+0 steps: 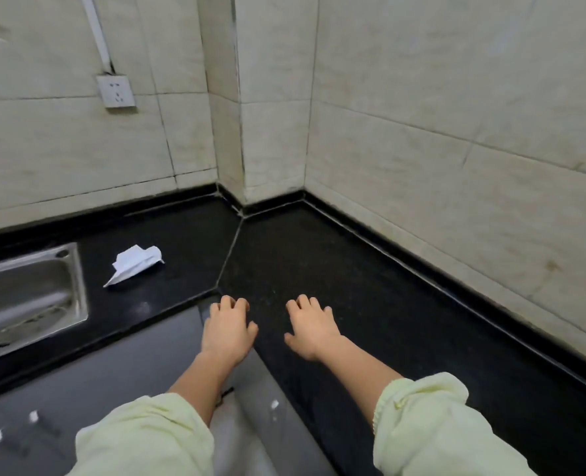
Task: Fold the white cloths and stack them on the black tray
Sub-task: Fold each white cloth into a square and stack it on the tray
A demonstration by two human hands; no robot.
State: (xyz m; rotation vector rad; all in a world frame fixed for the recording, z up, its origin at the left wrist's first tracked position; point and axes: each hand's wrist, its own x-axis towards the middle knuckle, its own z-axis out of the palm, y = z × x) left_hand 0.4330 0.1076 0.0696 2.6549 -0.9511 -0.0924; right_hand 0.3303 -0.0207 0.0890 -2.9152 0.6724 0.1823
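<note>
- The person's two hands lie palm down on the black counter (pixel 370 276) in the lower middle of the frame, side by side and apart from each other.
- The left hand (pixel 228 329) sits at the counter's inner corner. Its fingers are spread and bent at the tips, which touch the stone, and it holds nothing.
- The right hand (pixel 310 329) is just to the right of it, fully on the counter. Its fingers are spread and slightly bent too, its thumb points toward the other hand, and it grips nothing.
- Pale yellow-green sleeves are pushed up both forearms: the left sleeve (pixel 140 441) at the bottom left and the right sleeve (pixel 432 424) at the bottom right.
- A white folded piece (pixel 133 264) lies on the counter left of centre, well apart from both hands. I cannot tell from here whether it is cloth or paper.
- It rests between the steel sink (pixel 78 269) at the left edge and a pale seam (pixel 229 255) that crosses the counter diagonally.
- A white wall socket (pixel 115 91) hangs in the upper left, with a white conduit (pixel 95 32) running up from it.
- Cream wall tiles (pixel 456 115) fill the upper half of the frame and meet the counter behind a jutting corner.
- A glossy grey cabinet front (pixel 113 389) shows below the counter edge at the lower left.
</note>
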